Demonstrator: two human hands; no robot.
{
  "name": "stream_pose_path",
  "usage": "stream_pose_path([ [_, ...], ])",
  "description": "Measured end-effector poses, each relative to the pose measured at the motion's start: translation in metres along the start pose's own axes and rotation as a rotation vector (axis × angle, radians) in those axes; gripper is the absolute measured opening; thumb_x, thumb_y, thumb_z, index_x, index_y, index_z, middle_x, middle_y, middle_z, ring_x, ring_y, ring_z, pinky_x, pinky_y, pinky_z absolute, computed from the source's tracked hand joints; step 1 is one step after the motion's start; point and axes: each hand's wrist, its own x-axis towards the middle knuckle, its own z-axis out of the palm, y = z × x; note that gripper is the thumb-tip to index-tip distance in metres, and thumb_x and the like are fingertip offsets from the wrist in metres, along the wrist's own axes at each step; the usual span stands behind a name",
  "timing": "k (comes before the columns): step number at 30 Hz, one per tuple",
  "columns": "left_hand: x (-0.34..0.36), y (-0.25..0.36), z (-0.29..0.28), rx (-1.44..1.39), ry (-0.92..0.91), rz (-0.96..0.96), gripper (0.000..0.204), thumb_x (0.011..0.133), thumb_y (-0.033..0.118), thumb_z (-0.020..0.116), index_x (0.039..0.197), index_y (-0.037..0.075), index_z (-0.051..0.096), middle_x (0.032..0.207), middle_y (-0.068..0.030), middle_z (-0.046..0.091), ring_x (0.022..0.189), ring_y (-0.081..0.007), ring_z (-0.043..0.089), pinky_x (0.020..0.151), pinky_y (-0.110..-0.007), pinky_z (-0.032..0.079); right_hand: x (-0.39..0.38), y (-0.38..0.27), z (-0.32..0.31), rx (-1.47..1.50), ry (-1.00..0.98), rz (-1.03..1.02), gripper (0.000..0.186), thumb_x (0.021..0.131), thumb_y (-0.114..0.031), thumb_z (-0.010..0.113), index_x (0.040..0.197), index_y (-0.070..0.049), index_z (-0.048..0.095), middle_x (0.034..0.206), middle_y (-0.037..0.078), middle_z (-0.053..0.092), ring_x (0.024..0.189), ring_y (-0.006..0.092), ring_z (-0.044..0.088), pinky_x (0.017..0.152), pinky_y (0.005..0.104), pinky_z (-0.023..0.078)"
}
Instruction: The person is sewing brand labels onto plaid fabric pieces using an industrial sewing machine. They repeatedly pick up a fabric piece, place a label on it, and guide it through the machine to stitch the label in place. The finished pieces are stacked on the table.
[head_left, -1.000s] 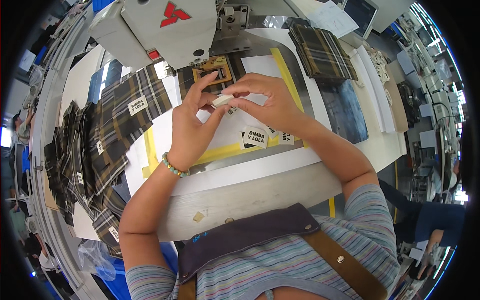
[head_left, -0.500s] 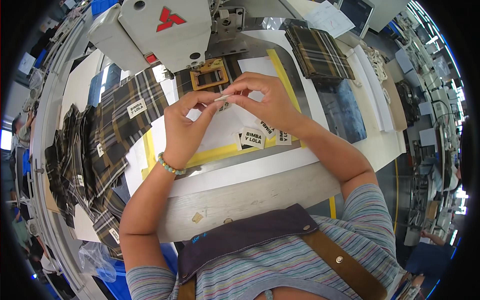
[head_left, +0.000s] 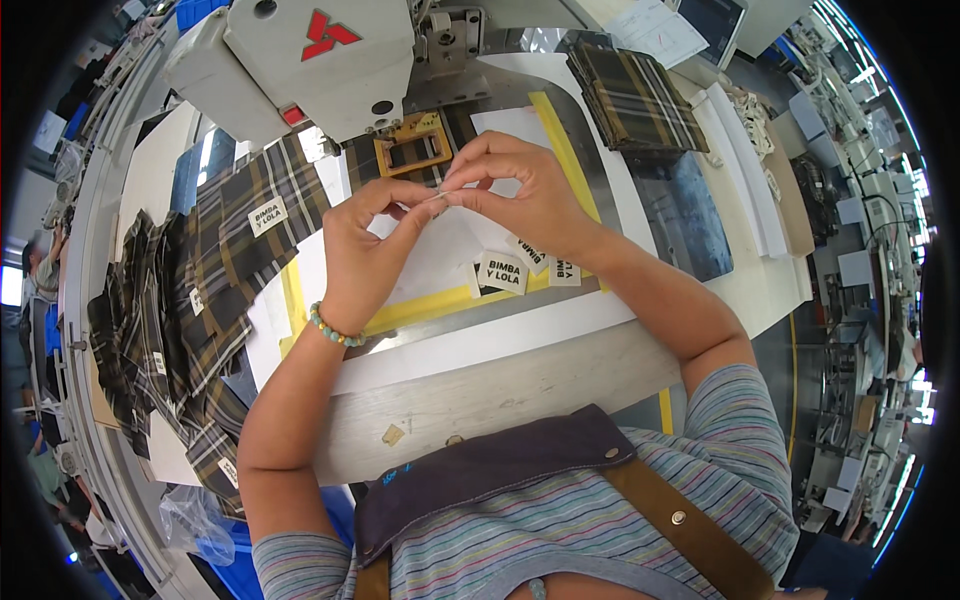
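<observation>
Label [head_left: 441,197], small, pale and partly hidden, is pinched between the fingertips of the left hand [head_left: 368,232] and right hand [head_left: 532,196] just above frame centre — probably light, thin and pliable, so best held by opposite edges.

The left hand [head_left: 365,245] and right hand [head_left: 530,195] cover most of the pale piece [head_left: 439,199]; its face is not discernible. The upper picture edge crops the machine [head_left: 325,80]. Left-rim workers [head_left: 45,258] are blurred.
</observation>
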Motion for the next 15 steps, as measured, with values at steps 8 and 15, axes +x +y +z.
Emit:
stream_pose_path([
  [8,-0.001,0.005,-0.001,0.102,-0.003,0.074,0.006,0.097,0.004,0.079,0.100,-0.001,0.080,0.096,-0.0049,0.079,0.085,-0.0105,0.069,0.081,-0.026,0.055,0.001,-0.005,-0.008,-0.025,-0.105,0.175,0.013,0.093,-0.014,0.086,0.101,-0.004,0.084,0.093,0.003,0.074,0.084,0.0122,0.067,0.074,0.0279,0.054],
  [15,0.000,-0.006,0.000,-0.022,0.054,-0.058,0.009,0.097,0.006,0.080,0.104,0.000,0.081,0.095,-0.0048,0.080,0.082,-0.0106,0.068,0.081,-0.027,0.056,0.007,-0.002,-0.002,0.127,-0.049,0.234,0.017,0.092,-0.017,0.086,0.102,-0.004,0.084,0.095,0.004,0.075,0.087,0.0133,0.069,0.079,0.0283,0.056],
])
